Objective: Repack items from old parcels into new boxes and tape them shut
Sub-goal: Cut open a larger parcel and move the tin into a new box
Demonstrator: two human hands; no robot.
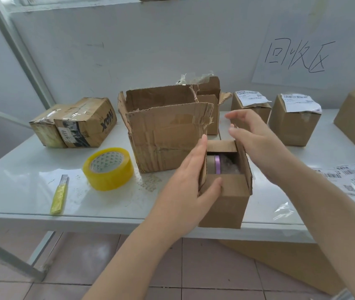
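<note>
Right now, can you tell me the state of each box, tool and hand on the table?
Small box: open, items inside.
Torn box: open, flaps up.
Taped parcel: shut, on its side.
Labelled boxes: shut.
Tape roll: lying flat, untouched.
Knife: blade out.
Left hand: on small box's left side.
Right hand: open, above the box.

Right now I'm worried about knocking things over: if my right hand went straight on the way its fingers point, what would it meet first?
Probably the torn open box: your right hand points left and slightly away, above the small box. Depth is unclear.
</note>
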